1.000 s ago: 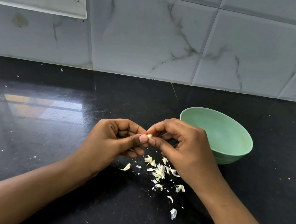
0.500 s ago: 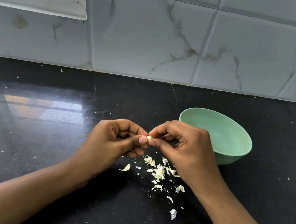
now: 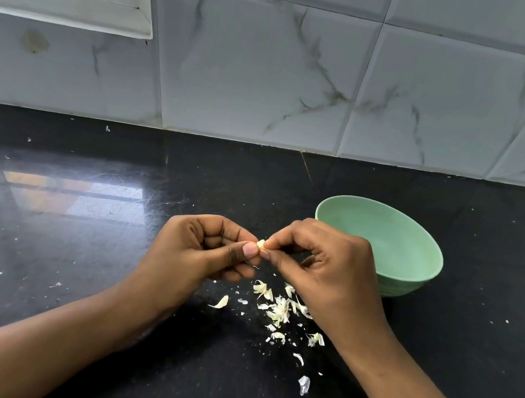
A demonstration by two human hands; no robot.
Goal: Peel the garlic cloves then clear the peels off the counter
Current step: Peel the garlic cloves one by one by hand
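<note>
Above the black surface (image 3: 70, 271), both hands meet in the middle. Left hand (image 3: 200, 254) pinches a small garlic clove (image 3: 261, 244) between thumb and curled fingers, and the right hand (image 3: 322, 270) pinches the same clove from the other side with its fingertips. Under the hands, pale garlic peels (image 3: 279, 310) lie scattered on the surface. Just beside the right hand stands a green bowl (image 3: 410, 256), partly hidden by it. Behind is a marble-look tiled wall (image 3: 274, 73).

2 hands (image 3: 201, 251) (image 3: 328, 271), 1 garlic clove (image 3: 261, 243), 1 green bowl (image 3: 395, 244).
</note>
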